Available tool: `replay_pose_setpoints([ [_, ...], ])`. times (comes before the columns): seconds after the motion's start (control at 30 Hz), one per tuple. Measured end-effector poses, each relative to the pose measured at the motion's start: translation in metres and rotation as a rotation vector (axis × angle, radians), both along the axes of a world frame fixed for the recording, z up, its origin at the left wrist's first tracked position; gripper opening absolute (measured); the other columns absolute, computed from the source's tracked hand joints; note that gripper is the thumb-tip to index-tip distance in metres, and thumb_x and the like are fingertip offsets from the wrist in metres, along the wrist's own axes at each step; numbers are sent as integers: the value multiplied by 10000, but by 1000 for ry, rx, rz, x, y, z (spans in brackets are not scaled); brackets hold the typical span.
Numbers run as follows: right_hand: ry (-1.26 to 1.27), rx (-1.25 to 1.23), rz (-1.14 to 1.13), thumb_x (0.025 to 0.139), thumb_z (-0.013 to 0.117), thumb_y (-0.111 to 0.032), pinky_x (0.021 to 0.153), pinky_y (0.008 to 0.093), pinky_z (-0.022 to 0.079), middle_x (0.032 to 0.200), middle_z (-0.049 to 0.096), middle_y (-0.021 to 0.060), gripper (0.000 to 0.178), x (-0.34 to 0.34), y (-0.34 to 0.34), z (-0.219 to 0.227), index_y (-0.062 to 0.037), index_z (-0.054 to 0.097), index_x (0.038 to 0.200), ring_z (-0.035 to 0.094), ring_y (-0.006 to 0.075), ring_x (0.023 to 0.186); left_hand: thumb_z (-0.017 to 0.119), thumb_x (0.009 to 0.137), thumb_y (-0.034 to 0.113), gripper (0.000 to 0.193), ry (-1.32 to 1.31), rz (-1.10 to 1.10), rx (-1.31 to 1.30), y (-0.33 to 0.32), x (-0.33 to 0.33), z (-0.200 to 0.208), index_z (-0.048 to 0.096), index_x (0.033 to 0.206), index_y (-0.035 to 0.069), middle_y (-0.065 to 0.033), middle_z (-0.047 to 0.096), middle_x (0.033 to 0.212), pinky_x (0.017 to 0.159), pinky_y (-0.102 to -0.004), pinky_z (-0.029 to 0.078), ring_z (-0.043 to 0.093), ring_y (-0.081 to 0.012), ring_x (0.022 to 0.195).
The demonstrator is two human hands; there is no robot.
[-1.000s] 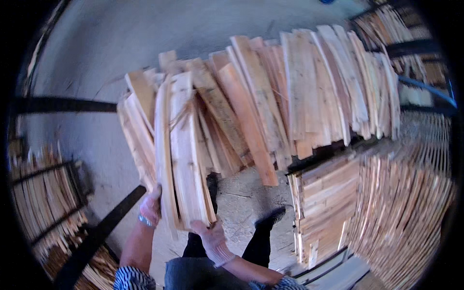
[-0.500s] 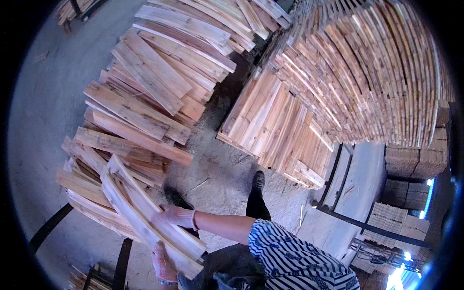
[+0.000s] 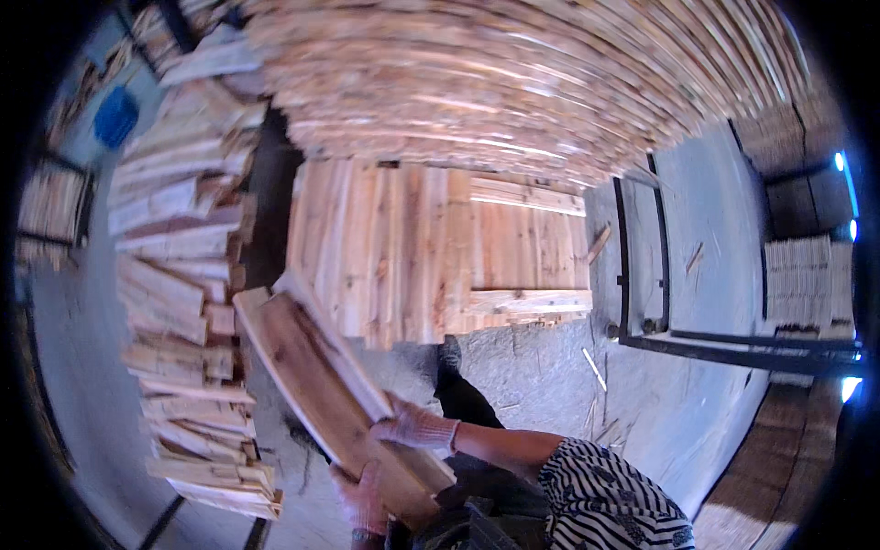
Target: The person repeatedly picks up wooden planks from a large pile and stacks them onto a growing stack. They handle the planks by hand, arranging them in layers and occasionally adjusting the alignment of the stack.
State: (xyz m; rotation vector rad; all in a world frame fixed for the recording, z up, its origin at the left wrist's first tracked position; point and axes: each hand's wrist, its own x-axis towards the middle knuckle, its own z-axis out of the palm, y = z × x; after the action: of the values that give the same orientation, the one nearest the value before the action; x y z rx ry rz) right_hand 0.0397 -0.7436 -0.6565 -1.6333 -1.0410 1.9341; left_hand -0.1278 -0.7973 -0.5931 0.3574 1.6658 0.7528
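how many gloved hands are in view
2: the left hand grips the left edge of the held boards; the right hand grips their right edge.

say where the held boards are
In the head view, the held boards are left of centre, in the left hand and right hand, upper ends beside the flat stack.

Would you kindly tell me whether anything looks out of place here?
Yes: a pale stick lies loose on the floor near the board stack, like dropped scrap, and the left-hand row of boards lies askew, at uneven angles.
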Motion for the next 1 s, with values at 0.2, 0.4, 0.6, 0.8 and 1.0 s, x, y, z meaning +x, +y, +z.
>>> replay_pose_setpoints([
  [0.2, -396, 69, -265, 812, 678, -337, 884, 470, 482, 1115, 586, 308, 701, 171, 20, -7, 7, 356, 1332, 595, 440, 1058, 743, 760, 45, 515, -96, -377, 83, 87, 140, -47, 499, 1212, 18, -84, 620, 1059, 824, -327, 505, 601, -196, 935],
  [0.4, -806, 98, -462, 853, 599, -225, 777, 551, 490, 1009, 595, 309, 528, 293, 19, -47, -21, 343, 1267, 594, 492, 951, 732, 793, 105, 459, -55, -546, 142, 148, 214, -120, 525, 1195, 24, -73, 632, 1026, 825, -333, 502, 601, -181, 912],
  [0.6, -1170, -76, -436, 815, 672, -257, 883, 478, 490, 1251, 502, 210, 762, 352, 48, -174, -59, 215, 1392, 537, 409, 1119, 708, 804, 265, 495, 502, -911, 98, 207, 218, -268, 546, 1209, 31, -139, 557, 1156, 868, -368, 498, 584, -255, 958],
  [0.8, -995, -135, -541, 779, 734, -312, 976, 402, 446, 1330, 471, 234, 889, 389, 24, -211, -12, 224, 1442, 513, 345, 1198, 734, 739, 456, 962, 1008, -1222, 69, 234, 265, -247, 270, 1452, 6, -262, 276, 1484, 1113, -467, 292, 250, -398, 1385],
  [1.0, -25, -137, -849, 777, 771, -275, 1001, 310, 420, 1296, 531, 203, 943, 389, 27, -199, 45, 218, 1470, 509, 233, 1205, 803, 615, 547, 1360, 1109, -1300, -205, 287, 331, -281, -72, 1454, -70, -333, 43, 1519, 1156, -504, 163, 80, -478, 1415],
])
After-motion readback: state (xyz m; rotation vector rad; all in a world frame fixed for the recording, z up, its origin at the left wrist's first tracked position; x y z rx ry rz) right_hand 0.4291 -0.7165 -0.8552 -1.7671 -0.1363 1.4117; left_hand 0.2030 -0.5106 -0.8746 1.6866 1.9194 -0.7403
